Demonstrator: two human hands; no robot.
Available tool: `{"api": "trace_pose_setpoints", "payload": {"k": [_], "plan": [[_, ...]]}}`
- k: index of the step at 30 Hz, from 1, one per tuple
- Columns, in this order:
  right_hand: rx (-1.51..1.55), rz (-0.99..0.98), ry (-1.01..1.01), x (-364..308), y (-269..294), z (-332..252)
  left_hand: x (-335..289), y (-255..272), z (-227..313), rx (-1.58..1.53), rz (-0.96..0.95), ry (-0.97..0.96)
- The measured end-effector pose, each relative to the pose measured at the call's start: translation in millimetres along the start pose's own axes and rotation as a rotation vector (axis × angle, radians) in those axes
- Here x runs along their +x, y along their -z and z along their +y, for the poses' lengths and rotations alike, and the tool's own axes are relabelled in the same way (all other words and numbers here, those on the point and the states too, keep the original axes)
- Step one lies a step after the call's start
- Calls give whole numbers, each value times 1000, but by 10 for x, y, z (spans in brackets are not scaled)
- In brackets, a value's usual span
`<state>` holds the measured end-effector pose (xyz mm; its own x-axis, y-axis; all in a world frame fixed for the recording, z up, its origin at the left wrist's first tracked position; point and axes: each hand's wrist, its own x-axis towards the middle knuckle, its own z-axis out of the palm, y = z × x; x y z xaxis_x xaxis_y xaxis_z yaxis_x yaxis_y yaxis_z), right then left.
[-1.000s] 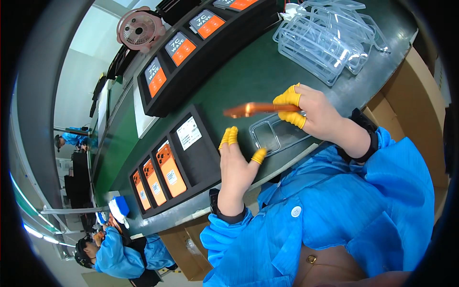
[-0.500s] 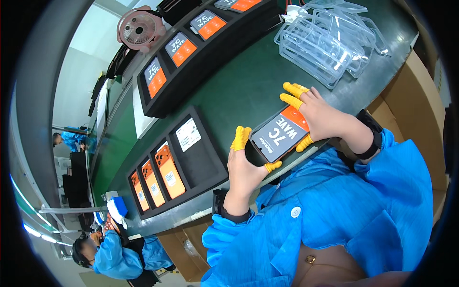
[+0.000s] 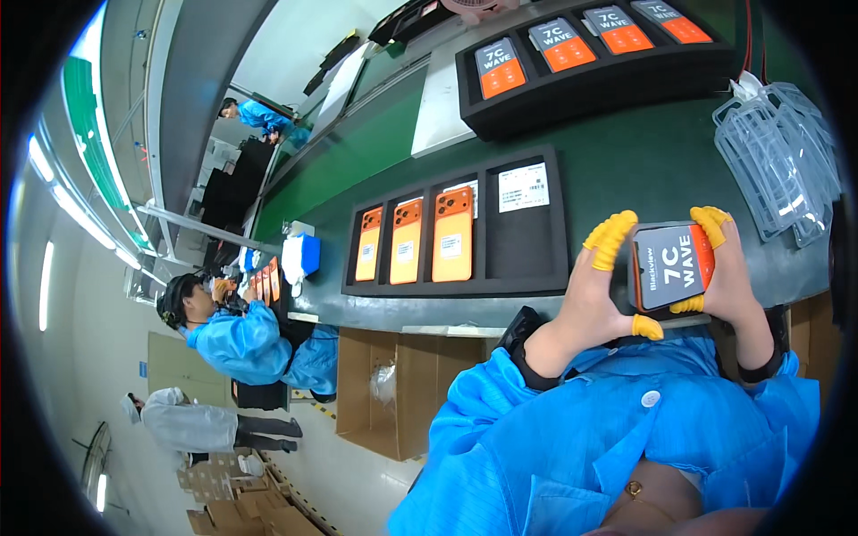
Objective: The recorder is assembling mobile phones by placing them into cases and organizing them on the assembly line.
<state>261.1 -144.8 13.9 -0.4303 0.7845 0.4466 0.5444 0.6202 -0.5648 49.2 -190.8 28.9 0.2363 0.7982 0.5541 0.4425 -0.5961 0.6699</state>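
A smartphone with a grey and orange printed front is held at the right of the bench's front edge. My right hand grips it by its right end, fingers at the far edge and thumb at the near edge. Beside its left end is my left hand, fingers and thumb spread apart, without a visible grip on it. Yellow finger cots cover several fingertips of both hands. To the left lies a black foam tray with three orange phones in its slots and a white label in the rightmost slot.
Another black foam tray at the back holds several grey and orange-fronted phones. Clear plastic trays are piled at the right. An open cardboard box stands below the bench edge. A co-worker in blue sits at the far left.
The view has swung to the left, so the bench and trays appear turned and shifted. The phone remains in my right hand, with my left hand still spread beside it.
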Motion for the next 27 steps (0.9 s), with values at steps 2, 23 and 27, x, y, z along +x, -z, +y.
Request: {"api": "trace_pose_setpoints", "payload": {"k": [2, 23, 27], "plan": [[14, 120, 19, 11, -59, -30, -47, 26, -79, -19, 19, 57], [31, 56, -103, 40, 17, 74, -52, -124, 97, -220, 84, 439], [35, 132, -78, 49, 34, 14, -46, -136, 47, -257, 131, 492]]}}
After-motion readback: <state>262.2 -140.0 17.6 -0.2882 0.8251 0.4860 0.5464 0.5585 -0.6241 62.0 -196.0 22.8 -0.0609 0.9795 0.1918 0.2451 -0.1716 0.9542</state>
